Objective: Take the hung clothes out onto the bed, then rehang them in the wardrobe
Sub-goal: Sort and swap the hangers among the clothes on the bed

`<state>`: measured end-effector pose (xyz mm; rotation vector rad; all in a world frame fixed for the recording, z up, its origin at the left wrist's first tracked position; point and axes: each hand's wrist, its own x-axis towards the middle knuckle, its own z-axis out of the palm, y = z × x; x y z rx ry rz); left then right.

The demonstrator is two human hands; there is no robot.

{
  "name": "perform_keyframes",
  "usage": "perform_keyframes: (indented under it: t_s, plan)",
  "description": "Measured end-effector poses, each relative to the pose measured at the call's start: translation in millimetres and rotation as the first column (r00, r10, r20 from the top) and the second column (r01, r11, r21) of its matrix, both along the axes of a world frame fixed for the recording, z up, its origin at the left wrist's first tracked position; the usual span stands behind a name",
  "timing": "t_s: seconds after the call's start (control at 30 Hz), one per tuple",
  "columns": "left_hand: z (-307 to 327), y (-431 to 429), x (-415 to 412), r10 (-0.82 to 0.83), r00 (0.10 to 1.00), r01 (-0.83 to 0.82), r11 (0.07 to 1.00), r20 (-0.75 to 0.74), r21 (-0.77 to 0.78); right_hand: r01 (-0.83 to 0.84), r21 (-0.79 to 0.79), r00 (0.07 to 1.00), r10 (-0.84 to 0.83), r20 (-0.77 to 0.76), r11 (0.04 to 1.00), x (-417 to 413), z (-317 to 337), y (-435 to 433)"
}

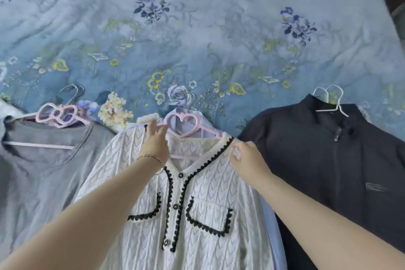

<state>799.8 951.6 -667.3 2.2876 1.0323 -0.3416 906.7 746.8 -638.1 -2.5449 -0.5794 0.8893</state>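
Along the near edge of a bed covered in a blue floral quilt, three garments lie side by side on hangers. In the middle is a white cable-knit cardigan with black scalloped trim, on a pink plastic hanger with a heart-shaped neck. The left hand rests on its left-side shoulder, fingers over the hanger's arm; whether they grip cannot be told. The right hand pinches the trimmed right-side shoulder. A grey top lies leftward, a black zipped jacket rightward.
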Motion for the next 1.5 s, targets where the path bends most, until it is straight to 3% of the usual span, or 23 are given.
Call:
perform_keyframes:
  t_s: [0.1, 0.3, 0.47, 0.57, 0.7, 0.83, 0.97, 1.13, 1.23, 1.3, 1.4, 1.5]
  plan:
    - [2, -45, 14, -0.135, 0.991, 0.134, 0.99, -0.019, -0.032, -0.024, -0.046, 0.996, 0.02, -0.088, 0.999, -10, -2, -53]
    - [40, -144, 73, -0.323, 0.946, 0.314, 0.925, -0.008, -0.216, 0.138, -0.208, 0.967, -0.177, -0.183, 0.968, 8, 30, -178]
    - [68, -216, 128, -0.425, 0.902, 0.401, 0.89, -0.074, -0.217, 0.247, -0.287, 0.953, -0.285, -0.101, 0.926, 56, 52, -262]
    - [64, -248, 147, -0.38, 0.923, 0.355, 0.899, -0.055, -0.256, 0.241, -0.297, 0.97, -0.241, 0.037, 0.924, 104, 44, -297]
    - [49, -280, 170, -0.232, 0.972, 0.225, 0.957, -0.019, -0.185, 0.2, -0.274, 0.966, -0.143, 0.213, 0.941, 186, 19, -315]
    - [33, -305, 189, -0.057, 0.998, 0.056, 0.991, 0.001, -0.124, 0.068, -0.349, 0.977, 0.008, 0.212, 0.935, 254, -11, -310]
    - [21, -325, 195, 0.006, 1.0, -0.005, 0.998, 0.012, -0.067, 0.054, -0.394, 0.996, -0.023, 0.084, 0.918, 289, -47, -308]
    - [11, -349, 199, 0.129, 0.992, -0.128, 0.991, 0.014, -0.031, 0.109, -0.28, 0.994, -0.103, 0.035, 0.954, 298, -62, -313]
    - [21, -367, 203, 0.124, 0.992, -0.123, 0.992, 0.033, -0.026, 0.041, -0.191, 0.998, -0.032, 0.047, 0.981, 289, -52, -314]
    - [32, -377, 205, 0.092, 0.993, -0.09, 0.995, 0.068, -0.037, 0.064, -0.049, 0.996, -0.061, 0.065, 0.997, 281, -40, -316]
    - [52, -388, 202, 0.044, 0.986, -0.037, 0.998, 0.162, -0.044, 0.197, 0.196, 0.98, -0.19, -0.055, 0.961, 275, -14, -327]
    - [77, -393, 194, 0.036, 0.965, -0.026, 0.999, 0.26, -0.043, 0.223, 0.264, 0.973, -0.197, -0.119, 0.938, 269, 22, -344]
